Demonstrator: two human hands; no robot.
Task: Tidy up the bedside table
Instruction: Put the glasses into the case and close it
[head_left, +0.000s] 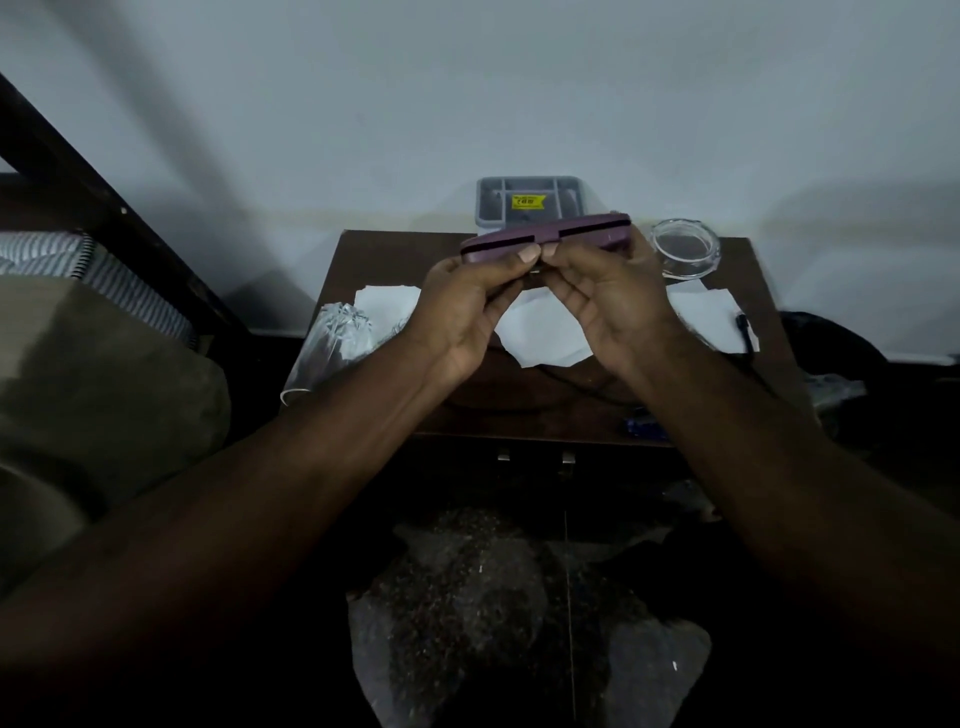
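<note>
A flat purple case (545, 236) with dark slots along its near edge is held level above the dark wooden bedside table (363, 260). My left hand (467, 306) grips its left half, thumb on the top edge. My right hand (608, 296) grips its right half, thumb meeting the left thumb at the middle. Behind the case, a grey divided tray (530, 200) with a yellow sticker stands against the wall.
A clear glass ashtray (685, 249) sits at the table's back right. White tissues (545, 327) lie across the middle and right. A clear tumbler (327, 353) lies on its side at the left edge. A black cable (745, 332) runs along the right side. A bed is at the left.
</note>
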